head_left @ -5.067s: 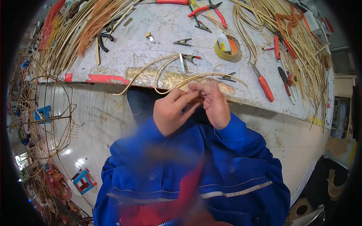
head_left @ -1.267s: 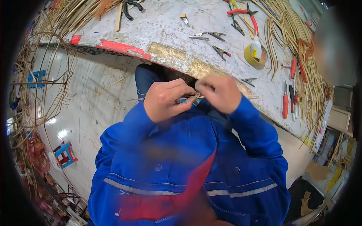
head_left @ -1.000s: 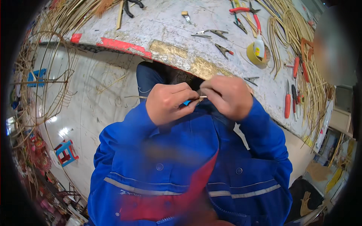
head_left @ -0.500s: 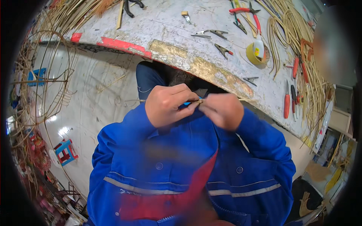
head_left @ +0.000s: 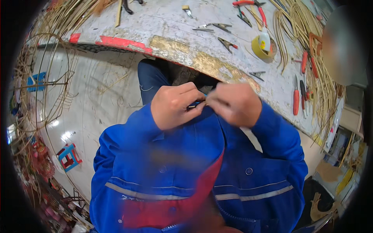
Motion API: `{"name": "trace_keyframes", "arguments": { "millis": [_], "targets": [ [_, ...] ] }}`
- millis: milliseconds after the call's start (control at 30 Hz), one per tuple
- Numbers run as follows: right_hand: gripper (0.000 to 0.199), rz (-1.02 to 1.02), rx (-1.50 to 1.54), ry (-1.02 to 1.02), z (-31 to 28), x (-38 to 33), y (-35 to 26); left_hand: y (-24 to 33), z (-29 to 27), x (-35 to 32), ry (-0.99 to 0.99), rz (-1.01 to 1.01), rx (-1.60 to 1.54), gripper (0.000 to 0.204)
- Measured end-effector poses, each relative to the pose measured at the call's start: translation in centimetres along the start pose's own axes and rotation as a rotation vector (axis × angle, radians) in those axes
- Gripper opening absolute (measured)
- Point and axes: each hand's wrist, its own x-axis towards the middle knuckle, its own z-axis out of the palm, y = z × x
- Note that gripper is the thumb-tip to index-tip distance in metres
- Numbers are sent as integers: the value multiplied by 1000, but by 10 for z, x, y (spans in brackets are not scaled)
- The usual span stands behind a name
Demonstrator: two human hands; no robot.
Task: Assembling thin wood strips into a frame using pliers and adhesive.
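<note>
Close together in front of my chest, both hands pinch at one spot. My left hand (head_left: 175,105) is closed, thumb and forefinger pressed on a thin tan strip (head_left: 204,103), of which only a tiny bit shows. My right hand (head_left: 236,104), slightly blurred, has its fingers curled and its tips at the same bit. The fingers hide most of the piece, so its full shape cannot be made out. Both hands are just off the near edge of the worn white table (head_left: 175,25), above my lap.
On the table lie spring clamps (head_left: 226,44), a tape roll (head_left: 256,48) with a white bottle (head_left: 265,40) in it, red-handled pliers (head_left: 262,15), a red-handled knife (head_left: 296,101) and bundled cane strips (head_left: 299,23). A wire frame (head_left: 46,83) stands at left near a small blue stool (head_left: 69,157).
My right hand has moved slightly up and right. My left hand stays nearly in place. Less of the tan piece shows between the fingertips.
</note>
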Motion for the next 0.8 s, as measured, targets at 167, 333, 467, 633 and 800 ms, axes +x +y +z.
{"name": "trace_keyframes", "arguments": {
  "millis": [167,333,467,633,800],
  "targets": [
    [9,110,188,38,28,-14,36,-4,1,7,60,13,-80,14],
    [12,49,44,-20,-2,-9,-10,-4,9,5,44,55,50,16],
    [14,122,166,40,4,-1,34,5,9,7,58,85,-63,18],
    [11,28,52,-7,10,-18,2,-2,2,11,70,39,14,18],
    [11,160,105,68,5,-1,34,4,10,6,48,60,-42,19]
  ]
}}
